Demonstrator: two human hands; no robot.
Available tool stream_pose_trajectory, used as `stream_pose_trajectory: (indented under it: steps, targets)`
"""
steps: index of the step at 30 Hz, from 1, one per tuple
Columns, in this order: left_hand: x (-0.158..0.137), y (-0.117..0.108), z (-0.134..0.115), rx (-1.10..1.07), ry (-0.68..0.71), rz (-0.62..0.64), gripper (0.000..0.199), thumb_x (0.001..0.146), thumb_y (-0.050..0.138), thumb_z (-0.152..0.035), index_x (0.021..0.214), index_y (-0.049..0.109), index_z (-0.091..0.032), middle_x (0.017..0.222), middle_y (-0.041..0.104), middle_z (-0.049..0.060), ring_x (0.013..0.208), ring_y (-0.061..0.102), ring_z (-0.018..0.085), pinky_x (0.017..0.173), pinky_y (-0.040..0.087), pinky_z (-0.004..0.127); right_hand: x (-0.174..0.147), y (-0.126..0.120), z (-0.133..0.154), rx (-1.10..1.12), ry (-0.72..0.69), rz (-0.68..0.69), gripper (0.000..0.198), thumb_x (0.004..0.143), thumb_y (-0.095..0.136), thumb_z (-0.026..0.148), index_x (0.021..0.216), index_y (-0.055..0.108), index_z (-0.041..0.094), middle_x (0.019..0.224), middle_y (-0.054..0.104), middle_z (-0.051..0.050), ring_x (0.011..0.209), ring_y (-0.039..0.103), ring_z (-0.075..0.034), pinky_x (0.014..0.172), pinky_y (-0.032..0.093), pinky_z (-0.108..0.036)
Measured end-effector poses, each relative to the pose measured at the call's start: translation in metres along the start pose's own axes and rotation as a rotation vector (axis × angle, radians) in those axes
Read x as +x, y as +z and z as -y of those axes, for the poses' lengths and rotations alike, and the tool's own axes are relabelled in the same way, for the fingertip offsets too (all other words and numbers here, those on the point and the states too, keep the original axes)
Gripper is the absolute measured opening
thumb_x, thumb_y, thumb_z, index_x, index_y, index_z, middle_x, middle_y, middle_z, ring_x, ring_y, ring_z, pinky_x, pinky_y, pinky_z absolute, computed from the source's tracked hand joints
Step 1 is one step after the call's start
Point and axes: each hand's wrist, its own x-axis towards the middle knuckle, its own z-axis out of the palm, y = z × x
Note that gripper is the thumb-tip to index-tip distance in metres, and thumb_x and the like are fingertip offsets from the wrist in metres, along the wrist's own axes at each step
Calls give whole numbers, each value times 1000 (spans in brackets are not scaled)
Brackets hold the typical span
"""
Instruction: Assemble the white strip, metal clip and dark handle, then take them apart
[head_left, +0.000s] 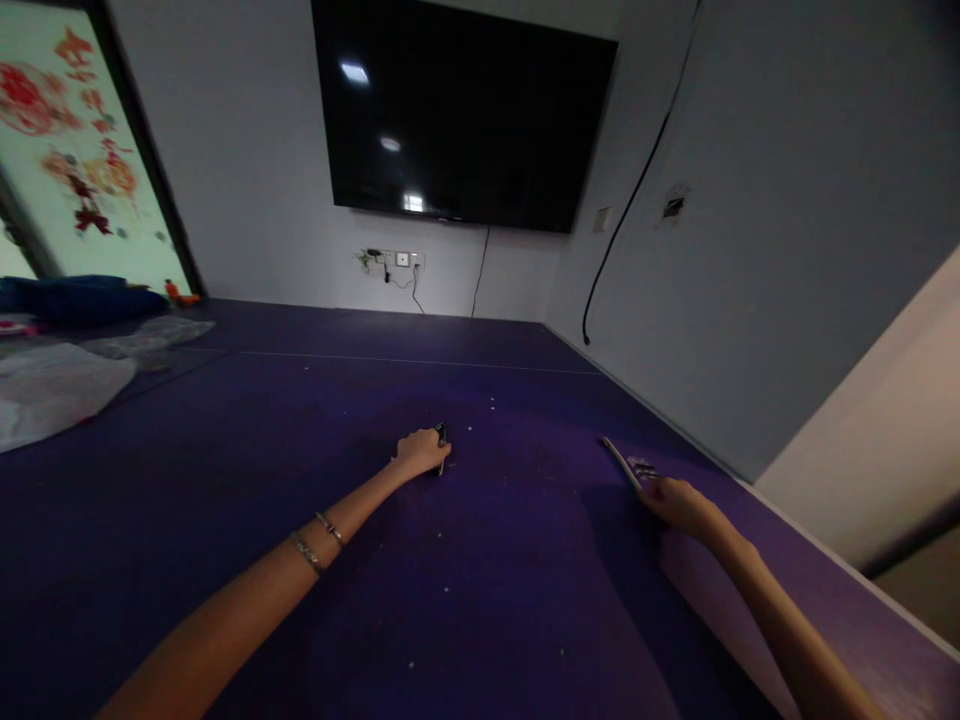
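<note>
My left hand (pixel 421 453), with two bracelets on its wrist, is closed around a small dark object (pixel 441 433) with a shiny edge. Most of that object is hidden by my fingers, and its kind is unclear. It is held upright at or just above the purple surface (pixel 510 540). To the right, my right hand (pixel 684 504) has its fingers closed at the near end of a long, thin, pale strip (pixel 622 465) with a dark tip. Beside the strip, just beyond my fingertips, is a small clear-and-dark item (pixel 643 468), too small to name.
Small white specks (pixel 470 428) dot the surface. Crumpled clear plastic and a white bag (pixel 64 385) lie at the left, near a dark blue bundle (pixel 82 298). A black cable (pixel 626 210) hangs down the right wall. A television (pixel 465 110) is mounted above wall sockets (pixel 403 259).
</note>
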Motion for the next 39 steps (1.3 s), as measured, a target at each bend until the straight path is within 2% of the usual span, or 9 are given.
stream_pose_trajectory:
  steps: [3, 7, 10, 15, 22, 27, 32, 39]
  targets:
    - [-6, 1, 4, -8, 6, 6, 49, 81, 35, -54, 91, 65, -17, 95, 66, 13, 90, 63, 26, 73, 47, 34, 2, 2, -4, -13, -100, 144, 25, 78, 47, 36, 64, 59, 18, 63, 63, -5, 60, 61, -17, 52, 35, -23]
    - [-15, 3, 8, -11, 28, 37, 46, 78, 40, -55, 89, 65, -18, 93, 67, 13, 89, 63, 27, 72, 47, 34, 0, 0, 2, -76, -132, 142, 27, 80, 44, 37, 65, 56, 18, 65, 63, -6, 61, 60, -18, 51, 33, -24]
    - [-20, 4, 7, -13, 24, 38, 43, 78, 42, -53, 88, 65, -18, 92, 67, 12, 89, 62, 26, 72, 46, 34, -7, -2, 24, -93, -124, 81, 29, 82, 42, 38, 68, 57, 18, 68, 63, -8, 64, 61, -19, 52, 32, -25]
    - [-24, 5, 3, -12, -15, 37, 38, 79, 42, -48, 88, 64, -18, 95, 67, 11, 89, 62, 26, 72, 46, 33, -25, -4, 96, -58, -137, -16, 34, 85, 36, 38, 72, 60, 16, 69, 65, -9, 68, 63, -20, 53, 33, -24]
    - [-27, 8, 2, -13, -21, 4, 41, 81, 38, -49, 91, 64, -19, 98, 66, 11, 90, 62, 27, 72, 46, 35, -40, 7, 213, -32, -332, -3, 32, 87, 35, 32, 85, 62, 15, 79, 68, -11, 71, 65, -20, 60, 41, -25]
    - [-30, 10, 0, -13, -20, -28, 40, 82, 40, -48, 91, 65, -19, 98, 67, 12, 92, 62, 26, 75, 47, 35, -42, 16, 266, -28, -395, 31, 33, 88, 35, 29, 92, 62, 12, 87, 68, -15, 79, 65, -24, 69, 45, -30]
    - [-31, 10, 0, -9, -15, -34, 38, 81, 41, -48, 92, 65, -20, 99, 67, 12, 93, 62, 26, 76, 47, 34, -45, 21, 289, -2, -414, 49, 32, 88, 35, 28, 94, 61, 11, 89, 67, -16, 82, 65, -25, 71, 45, -31]
    - [-31, 13, 1, -24, 2, -67, 43, 83, 36, -49, 93, 65, -18, 98, 66, 13, 92, 62, 27, 76, 47, 37, -48, 28, 296, 6, -435, 61, 32, 86, 37, 28, 95, 61, 11, 91, 67, -16, 83, 65, -26, 72, 45, -32]
